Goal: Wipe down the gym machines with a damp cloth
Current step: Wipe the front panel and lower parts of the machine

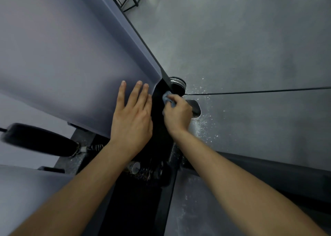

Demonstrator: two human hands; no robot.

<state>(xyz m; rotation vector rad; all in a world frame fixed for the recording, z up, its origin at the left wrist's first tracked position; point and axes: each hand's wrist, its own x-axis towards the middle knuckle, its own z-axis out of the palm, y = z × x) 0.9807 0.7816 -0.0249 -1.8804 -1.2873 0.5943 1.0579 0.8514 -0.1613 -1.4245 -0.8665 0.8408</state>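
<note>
Both hands work mid-frame: the left hand [131, 117] lies flat, fingers straight, on the grey panel [62, 60], bracing; the right hand [177, 114] grips the blue cloth [167, 96], rubbing the machine's dark frame [158, 128]. Next, probably, a stroke farther along that frame.

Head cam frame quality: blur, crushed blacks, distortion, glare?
Head view: dim, flat light, no glare; the black frame beside the right hand is crushed, detail lost; motion blur smears the black pad at left and softens the blue cloth the hand grips; wide-angle stretch toward the corners.
</note>
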